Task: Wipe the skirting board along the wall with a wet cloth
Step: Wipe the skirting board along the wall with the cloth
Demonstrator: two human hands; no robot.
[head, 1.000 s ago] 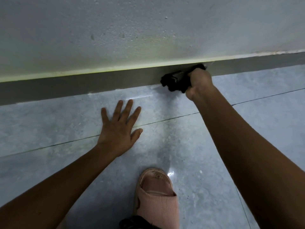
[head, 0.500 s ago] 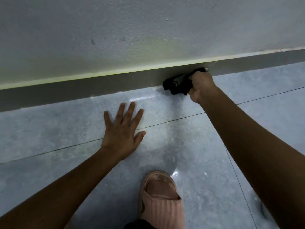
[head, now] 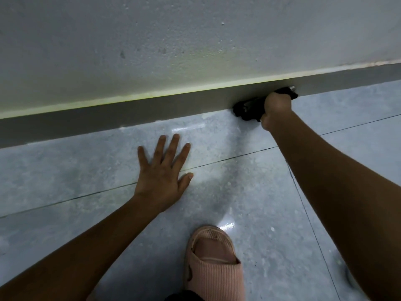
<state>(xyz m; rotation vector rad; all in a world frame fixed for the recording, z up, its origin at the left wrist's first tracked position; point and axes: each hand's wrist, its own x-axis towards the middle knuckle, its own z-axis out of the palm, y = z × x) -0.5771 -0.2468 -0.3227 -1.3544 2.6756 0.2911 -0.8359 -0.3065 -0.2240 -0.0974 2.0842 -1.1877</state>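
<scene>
A dark grey skirting board runs along the foot of the pale wall, rising toward the right. My right hand is closed around a black cloth and presses it against the board at the upper right; a bit of cloth sticks out past the fingers on the right. My left hand lies flat on the tiled floor with its fingers spread, holding nothing, well left of and nearer than the cloth.
The floor is grey glossy tile with thin dark joints and a damp sheen near the board. My foot in a pink slide sandal stands at the bottom centre, between my two arms.
My right hand has slid the cloth a short way to the right along the board. My left hand stays planted on the floor; the view has shifted slightly.
</scene>
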